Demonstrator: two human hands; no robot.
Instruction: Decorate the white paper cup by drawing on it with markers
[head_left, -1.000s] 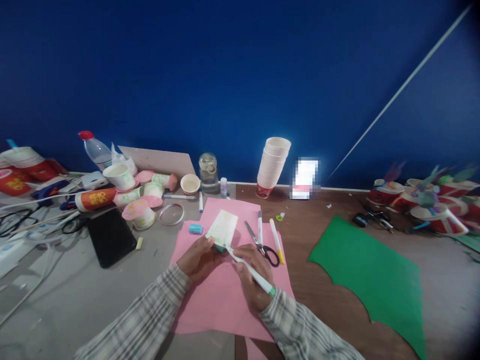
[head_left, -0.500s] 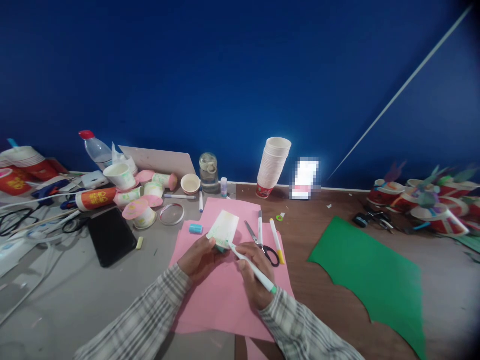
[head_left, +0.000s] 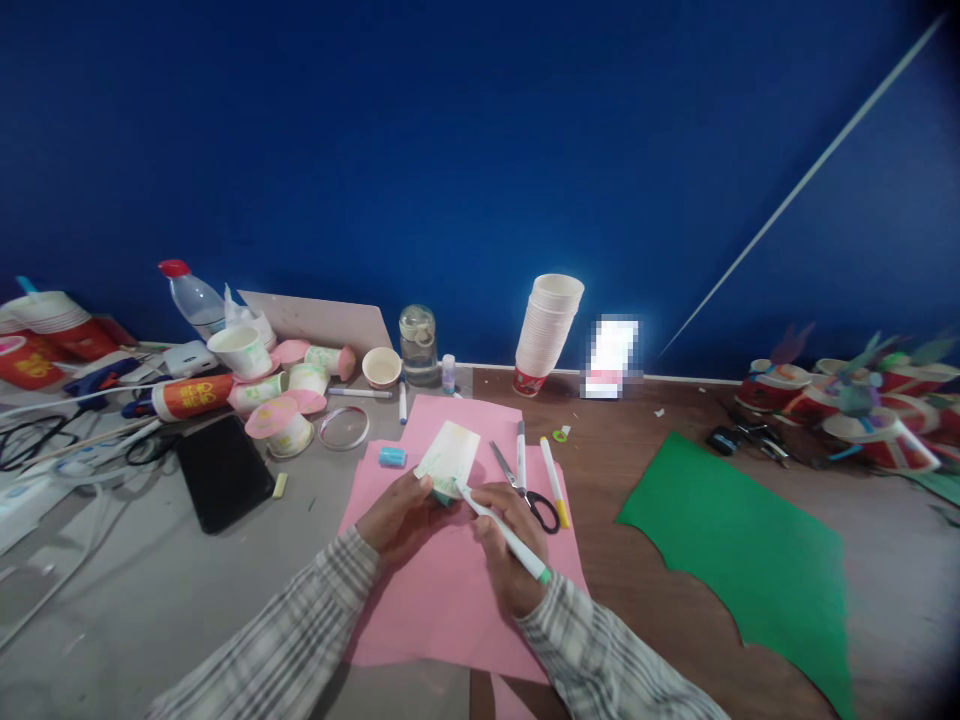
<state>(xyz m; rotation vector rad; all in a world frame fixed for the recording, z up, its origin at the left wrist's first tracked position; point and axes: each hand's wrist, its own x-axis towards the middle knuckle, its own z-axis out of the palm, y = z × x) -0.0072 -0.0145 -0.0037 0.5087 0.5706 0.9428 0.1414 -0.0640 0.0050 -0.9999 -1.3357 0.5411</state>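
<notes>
Over the middle of the pink paper [head_left: 450,610], in from its side edges, the white paper cup [head_left: 450,450] has shifted slightly to the right in the last second, and the tip of the green-ended marker [head_left: 511,543] has moved right with it. The shift is small and the tip remains by the cup's near end, where green marks show, so the marking appears to be still under way. Whether the tip touches at this instant is too fine to tell.

The left hand [head_left: 397,520] comes in from the near left and grips the cup by its near end, thumb uppermost, the other fingers largely hidden beneath. The right hand [head_left: 516,585] is closed around the marker in a writing grip, its barrel slanting back over the hand. Beside the right hand, toward the paper's right edge, lie scissors [head_left: 523,491] and a yellow-ended marker [head_left: 555,485].
</notes>
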